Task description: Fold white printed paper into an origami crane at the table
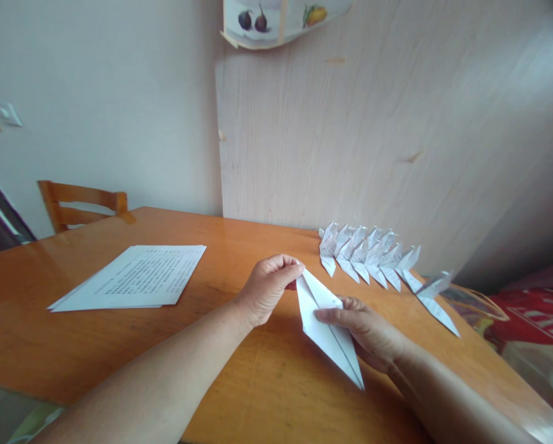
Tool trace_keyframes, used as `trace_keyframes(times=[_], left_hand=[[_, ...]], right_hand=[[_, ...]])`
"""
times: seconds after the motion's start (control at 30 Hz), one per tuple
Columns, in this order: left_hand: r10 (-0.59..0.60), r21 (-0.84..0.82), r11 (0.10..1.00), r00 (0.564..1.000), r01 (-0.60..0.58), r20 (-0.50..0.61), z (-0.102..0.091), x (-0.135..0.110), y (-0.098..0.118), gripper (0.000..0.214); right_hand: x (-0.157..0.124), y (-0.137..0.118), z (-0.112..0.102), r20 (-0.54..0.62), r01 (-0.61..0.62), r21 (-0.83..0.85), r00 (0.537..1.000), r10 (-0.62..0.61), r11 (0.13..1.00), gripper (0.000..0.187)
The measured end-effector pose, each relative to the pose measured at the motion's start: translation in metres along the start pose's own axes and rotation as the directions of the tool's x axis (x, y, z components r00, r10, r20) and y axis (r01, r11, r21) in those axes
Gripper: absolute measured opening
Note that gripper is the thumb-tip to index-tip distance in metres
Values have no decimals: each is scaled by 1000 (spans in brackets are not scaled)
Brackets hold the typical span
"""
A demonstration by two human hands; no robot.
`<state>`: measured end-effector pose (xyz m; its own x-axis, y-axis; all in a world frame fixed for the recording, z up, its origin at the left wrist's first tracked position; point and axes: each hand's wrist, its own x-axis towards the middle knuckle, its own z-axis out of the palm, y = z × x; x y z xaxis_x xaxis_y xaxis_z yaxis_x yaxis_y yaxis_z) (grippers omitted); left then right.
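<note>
- Folded sheet (327, 333): white paper, kite-shaped, held between the two hands just above the table (239, 382).
- Long axis: runs obliquely from the left hand's fingertips, under the right thumb, toward the wearer and to the right; the sharp tip points nearly at the wearer, beside the right wrist. A seam follows this axis.
- Left hand (271, 283): thumb and fingers pinch the far end of the sheet.
- Right hand (369, 330): grips the sheet's right edge, thumb flat on the upper face, fingers largely hidden behind.
- Folded paper pieces (363, 254): nested in a row beyond and to the right of the hands, flaps raised, lower tips directed toward the wearer's right; the piece at the right end (438, 311) stretches longest.
- Printed sheets (151, 277): a loose stack, well to the left of the left hand.
- Red item (531, 314): beyond the table's edge, right of the right hand; possibly a bag, contents indistinct.
</note>
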<state>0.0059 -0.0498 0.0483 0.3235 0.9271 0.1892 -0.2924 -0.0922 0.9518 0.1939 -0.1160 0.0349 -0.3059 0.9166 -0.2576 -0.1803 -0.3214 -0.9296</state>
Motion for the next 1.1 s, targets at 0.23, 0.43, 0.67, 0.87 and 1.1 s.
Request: trace_keyframes(times=[0.23, 0.43, 0.67, 0.87, 1.1], left_hand=[[19, -9, 1000, 1000, -19, -12, 0, 0, 1, 21], [42, 3, 999, 998, -42, -38, 1, -1, 2, 23], [-5, -77, 997, 996, -2, -90, 1, 1, 2, 32], [-35, 1, 999, 986, 36, -166, -5, 6, -4, 41], [-35, 175, 984, 999, 28, 38, -1, 0, -2, 26]], right_hand=[[0, 0, 0, 17, 0, -1, 1000, 0, 1000, 31], [0, 1, -1, 34, 3, -3, 999, -3, 1000, 30], [0, 2, 0, 67, 1, -36, 998, 2, 999, 33], [2, 1, -3, 45, 24, -53, 999, -21, 998, 34], [-3, -8, -13, 75, -44, -238, 995, 63, 970, 32]])
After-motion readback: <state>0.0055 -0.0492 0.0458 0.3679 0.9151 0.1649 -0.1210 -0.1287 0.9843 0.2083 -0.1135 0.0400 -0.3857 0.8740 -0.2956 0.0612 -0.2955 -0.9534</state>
